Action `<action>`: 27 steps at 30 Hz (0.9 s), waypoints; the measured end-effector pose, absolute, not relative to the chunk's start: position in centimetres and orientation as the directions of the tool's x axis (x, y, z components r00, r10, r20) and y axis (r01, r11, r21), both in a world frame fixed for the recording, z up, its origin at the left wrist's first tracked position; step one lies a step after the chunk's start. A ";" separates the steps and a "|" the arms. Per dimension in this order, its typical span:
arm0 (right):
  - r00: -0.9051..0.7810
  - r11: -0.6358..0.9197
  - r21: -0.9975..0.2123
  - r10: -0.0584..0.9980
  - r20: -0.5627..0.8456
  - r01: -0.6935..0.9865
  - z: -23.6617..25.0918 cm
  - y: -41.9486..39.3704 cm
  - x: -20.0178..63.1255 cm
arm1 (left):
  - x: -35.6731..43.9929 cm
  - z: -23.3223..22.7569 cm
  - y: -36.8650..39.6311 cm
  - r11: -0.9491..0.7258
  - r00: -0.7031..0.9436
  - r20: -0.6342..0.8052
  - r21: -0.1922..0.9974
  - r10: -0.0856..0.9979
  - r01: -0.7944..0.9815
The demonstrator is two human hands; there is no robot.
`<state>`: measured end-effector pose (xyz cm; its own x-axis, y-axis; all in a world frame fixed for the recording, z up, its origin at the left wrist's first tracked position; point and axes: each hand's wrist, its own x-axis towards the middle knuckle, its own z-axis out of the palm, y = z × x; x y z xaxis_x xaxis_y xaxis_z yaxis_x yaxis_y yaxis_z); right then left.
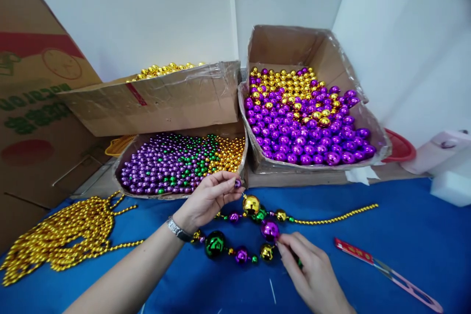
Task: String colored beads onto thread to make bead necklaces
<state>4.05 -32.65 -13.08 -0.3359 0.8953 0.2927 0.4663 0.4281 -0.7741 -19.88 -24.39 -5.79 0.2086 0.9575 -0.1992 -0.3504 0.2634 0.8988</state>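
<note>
A: What are the hands doing?

B: The left hand [208,196] pinches a small purple bead [237,183] between thumb and fingertips, just above the bead strand [253,228]. The right hand [312,274] has its fingertips closed at the strand's near side, beside a large purple ball [270,229]; what exactly it nips is hard to see.

A: Where does the strand lie?

B: On the blue table cover [405,235], looped between the hands, its thin gold tail running out rightward, long axis left to right.

A: Open room around it?

B: Right of the strand the cloth is bare up to the red-handled snips [390,267]. Left of it lies a heap of gold bead chains [69,235], reaching the table's edge.

A: And beyond?

B: Just behind the strand, a low box of small beads [180,162]; right of that, a box of larger purple and gold balls [305,117]. Behind-left, a box of gold beads [162,93].

A: Any writing?

B: Far left of the strand, a big carton [33,108] bears green lettering, unreadable from here.
</note>
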 end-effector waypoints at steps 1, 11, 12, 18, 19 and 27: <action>-0.335 0.427 -0.774 0.896 0.292 0.468 -13.1 -32.7 4.1 | -19.8 -5.8 -24.4 0.254 0.212 -0.189 0.906 0.959 -0.339; -0.317 0.410 -0.751 0.907 0.277 0.518 -13.6 -32.8 4.7 | -19.1 -5.7 -24.6 0.122 0.194 -0.090 0.980 0.977 -0.157; -0.312 0.409 -0.749 0.908 0.280 0.521 -13.6 -32.8 4.8 | -19.0 -5.7 -24.6 0.097 0.187 -0.075 0.989 0.979 -0.113; -0.159 0.226 -0.808 0.973 0.165 0.544 -13.2 -32.8 6.6 | -16.3 -4.7 -24.6 -0.040 0.237 0.031 0.999 0.971 0.033; -0.123 0.167 -0.840 0.985 0.120 0.517 -13.3 -32.7 7.2 | -15.4 -4.6 -24.7 -0.045 0.257 0.036 0.999 0.966 0.029; 0.005 -0.036 -0.978 0.999 -0.036 0.208 -17.6 -33.6 11.4 | -8.3 -6.9 -25.9 -0.140 0.480 0.109 0.990 0.870 0.027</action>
<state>11.41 -33.57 -17.56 0.0054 0.9994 -0.0356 0.2078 -0.0360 -0.9775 -8.33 -25.91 -6.85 0.4799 0.8705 0.1094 0.0274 -0.1396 0.9898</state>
